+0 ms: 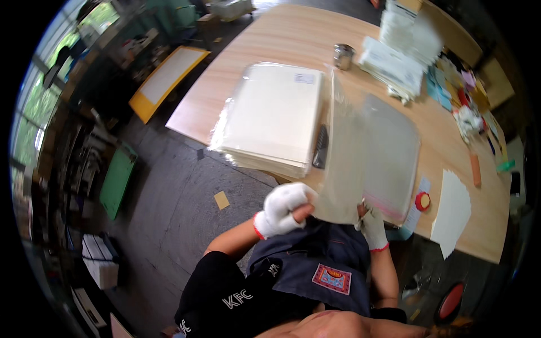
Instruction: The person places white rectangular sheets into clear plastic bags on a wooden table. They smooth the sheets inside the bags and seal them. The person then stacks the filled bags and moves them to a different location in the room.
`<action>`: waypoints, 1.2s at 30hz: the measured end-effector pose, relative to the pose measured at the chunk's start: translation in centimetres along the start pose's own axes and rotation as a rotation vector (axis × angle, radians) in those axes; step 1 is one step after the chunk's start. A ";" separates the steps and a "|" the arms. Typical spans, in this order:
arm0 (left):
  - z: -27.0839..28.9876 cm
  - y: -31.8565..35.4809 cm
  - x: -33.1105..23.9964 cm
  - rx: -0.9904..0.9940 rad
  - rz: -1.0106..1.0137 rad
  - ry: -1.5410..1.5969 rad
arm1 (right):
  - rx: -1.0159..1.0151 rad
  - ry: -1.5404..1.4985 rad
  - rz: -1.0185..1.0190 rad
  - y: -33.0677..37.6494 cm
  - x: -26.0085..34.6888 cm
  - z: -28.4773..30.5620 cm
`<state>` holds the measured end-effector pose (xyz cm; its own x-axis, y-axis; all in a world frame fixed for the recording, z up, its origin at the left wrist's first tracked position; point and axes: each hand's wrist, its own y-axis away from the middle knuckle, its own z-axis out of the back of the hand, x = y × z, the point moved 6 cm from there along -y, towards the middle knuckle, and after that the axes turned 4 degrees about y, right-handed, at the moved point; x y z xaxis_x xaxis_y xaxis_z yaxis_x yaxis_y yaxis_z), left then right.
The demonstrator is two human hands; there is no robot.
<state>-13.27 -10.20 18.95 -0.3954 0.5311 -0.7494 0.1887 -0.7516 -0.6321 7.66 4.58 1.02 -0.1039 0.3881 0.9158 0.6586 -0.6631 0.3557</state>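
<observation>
A thin, translucent plastic bag (345,160) stands tilted up in front of me, its lower edge near my body. My left hand (283,209), in a white glove with bare fingertips, is closed at the bag's lower left corner. In a matching glove, my right hand (371,224) pinches the lower edge farther right. Behind and right of it lies a flat stack of clear bags (391,158) with a pinkish strip along the near end. To the left rests a stack of cream sheets in clear plastic (273,112), labelled on top. A dark object (320,146) is partly hidden between them.
A metal cup (343,56) and piled white packets (394,62) stand farther back on the wooden table (270,36). At right lie a red-rimmed round item (422,201), a ragged white sheet (451,208) and an orange-brown stick (476,169). A green cart (118,180) stands left.
</observation>
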 end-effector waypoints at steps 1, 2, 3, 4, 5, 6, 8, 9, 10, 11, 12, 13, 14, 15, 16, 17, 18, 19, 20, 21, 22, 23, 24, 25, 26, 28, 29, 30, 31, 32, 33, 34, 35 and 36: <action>2.4 0.6 0.3 -0.071 0.197 -0.074 | -0.010 -0.003 0.014 -1.7 2.1 -1.9; 5.1 1.0 0.6 -0.232 0.240 -0.137 | -0.014 -0.005 0.027 -3.2 4.1 -4.1; 8.0 1.3 0.7 -0.356 0.197 -0.242 | 0.032 0.081 0.104 -4.4 6.7 -6.8; 10.4 1.3 1.6 -0.504 0.310 -0.235 | 0.067 0.167 0.184 -5.5 9.3 -9.2; 13.2 1.2 2.0 -0.524 0.277 -0.433 | 0.118 0.251 0.266 -6.1 11.1 -11.6; 15.2 1.1 1.9 -0.558 0.066 -0.693 | 0.112 0.290 0.262 -6.9 11.4 -13.0; 17.0 2.4 5.1 -0.468 0.296 -1.165 | 0.115 0.363 0.255 -8.6 10.9 -15.4; 17.8 3.2 7.5 -0.451 0.428 -1.019 | 0.116 0.395 0.143 -9.4 9.9 -15.4; 17.9 4.2 9.6 -0.445 0.565 -0.871 | 0.045 0.458 0.129 -9.9 9.6 -15.1; 17.9 4.6 9.3 -0.513 0.446 -0.931 | -0.010 0.613 0.197 -9.6 10.6 -15.1; 17.7 5.2 9.0 -0.564 0.330 -0.994 | 0.018 0.627 0.286 -9.6 10.7 -14.6; 17.7 5.7 8.3 -0.657 0.274 -0.981 | 0.083 0.496 0.333 -8.2 11.6 -14.6; 17.5 5.6 7.3 -0.745 0.207 -0.965 | -0.016 0.452 0.430 -6.7 12.8 -13.8; 17.4 6.4 6.5 -0.823 0.138 -0.928 | -0.057 0.423 0.504 -5.3 13.2 -13.3; 17.1 7.3 5.9 -0.895 0.062 -0.889 | -0.089 0.435 0.545 -3.9 13.1 -12.5; 16.7 8.4 5.9 -0.968 0.007 -0.855 | -0.123 0.460 0.575 -2.3 12.7 -11.4; 15.5 8.7 4.6 -0.976 -0.100 -0.897 | -0.149 0.499 0.573 -1.1 11.8 -10.1; 14.6 10.3 4.1 -1.013 -0.107 -0.719 | -0.151 0.540 0.557 -0.2 10.8 -9.4; 13.4 11.8 3.7 -1.047 -0.122 -0.544 | -0.139 0.582 0.536 0.3 9.5 -9.1; 11.8 13.1 3.9 -0.954 -0.055 -0.632 | -0.132 0.622 0.517 0.7 7.7 -8.3; 10.1 14.9 4.3 -0.868 0.019 -0.721 | -0.110 0.658 0.496 0.9 6.3 -8.3; 8.2 16.6 5.7 -0.758 0.079 -0.674 | -0.071 0.696 0.489 1.0 5.5 -8.8; 6.4 18.3 7.0 -0.654 0.141 -0.633 | -0.038 0.729 0.479 0.8 4.6 -9.3; 4.5 19.5 7.8 -0.494 0.356 -0.655 | -0.007 0.756 0.475 0.5 3.8 -9.8; 2.5 21.0 8.7 -0.339 0.579 -0.663 | 0.031 0.779 0.473 0.0 3.1 -10.4; -0.9 24.6 9.5 -0.275 0.687 -0.613 | 0.118 0.814 0.473 -0.8 2.0 -12.2; -1.0 25.2 8.3 -0.315 0.601 -0.707 | 0.156 0.827 0.478 -1.2 1.6 -13.1; -1.2 25.3 6.9 -0.352 0.511 -0.803 | 0.202 0.841 0.484 -1.4 1.3 -13.8; -1.1 25.4 6.8 -0.405 0.543 -0.813 | 0.243 0.849 0.491 -1.6 1.1 -14.6; -0.9 25.8 6.8 -0.428 0.586 -0.791 | 0.282 0.846 0.489 -1.6 0.7 -15.4; -0.8 26.0 6.7 -0.459 0.577 -0.793 | 0.313 0.848 0.502 -1.8 0.6 -15.9; -0.8 26.3 6.6 -0.486 0.568 -0.792 | 0.346 0.847 0.509 -1.9 0.5 -16.4; -0.7 26.6 6.4 -0.507 0.568 -0.802 | 0.380 0.846 0.515 -1.9 0.3 -17.1; -0.7 26.6 6.6 -0.515 0.560 -0.798 | 0.392 0.843 0.519 -1.9 0.3 -17.2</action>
<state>-10.24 -26.38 -2.96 -0.5688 -0.3783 -0.7303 0.8013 -0.4553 -0.3882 -6.42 -5.10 3.81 -0.1249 -0.5511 0.8250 0.9489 -0.3092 -0.0628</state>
